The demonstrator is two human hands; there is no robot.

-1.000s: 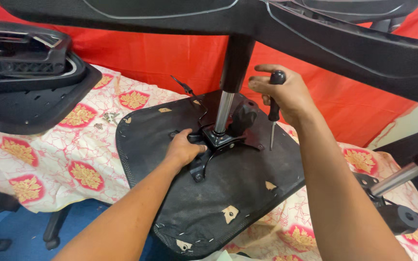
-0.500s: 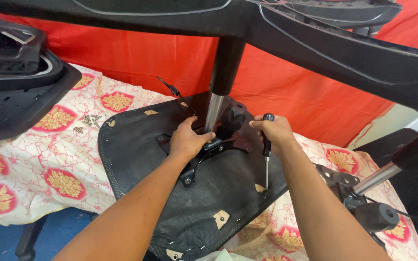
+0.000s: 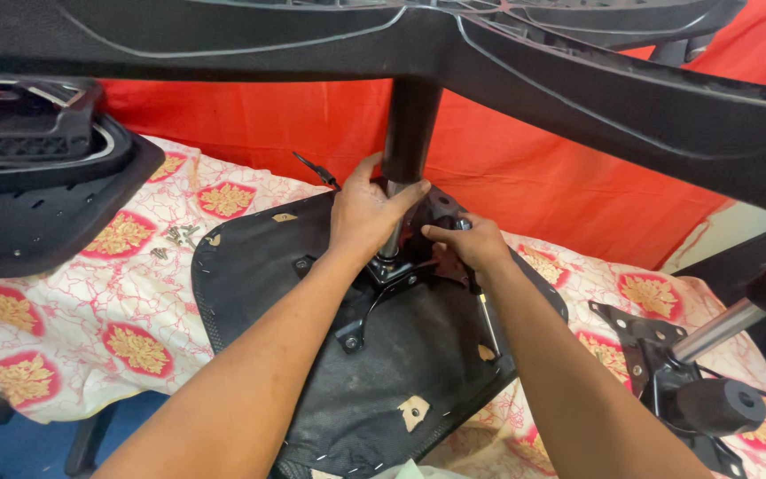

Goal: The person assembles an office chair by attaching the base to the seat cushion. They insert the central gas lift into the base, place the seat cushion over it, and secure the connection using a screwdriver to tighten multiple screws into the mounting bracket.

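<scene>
Gripping chair column (image 3: 408, 133), left hand (image 3: 365, 217), screws (image 3: 173, 237) nearby

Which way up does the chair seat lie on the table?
Upside down. The seat shows its stapled black underside and bolted metal plate, with the column and star base rising above it.

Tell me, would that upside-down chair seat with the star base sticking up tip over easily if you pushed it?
Probably top-heavy: the wide star base sits high on a thin gas column, above the flat seat. The left hand holds the column, which suggests it needs steadying. The seat's broad underside lying flat on the patterned cloth should resist sliding somewhat.
</scene>
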